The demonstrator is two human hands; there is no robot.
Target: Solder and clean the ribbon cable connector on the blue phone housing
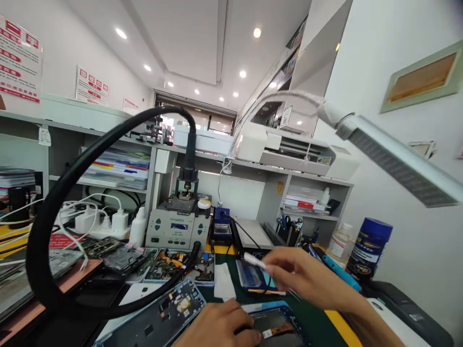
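Note:
My right hand is raised above the green mat, its thumb and fingers pinching a slim white piece that looks like a swab or rolled wipe and points left. Below it, an opened phone housing with an orange-brown flex cable lies at the bottom. My left hand grips this housing by its left side, fingers curled over the edge. Left of that hand is a detached blue-grey phone back panel, its inner side up. A white wipe lies on the mat beyond my left hand.
A thick black hose loops from the hot-air station across the left foreground. Trays of circuit boards stand before it. A blue spray can and a clear bottle are at right. A lamp hangs overhead.

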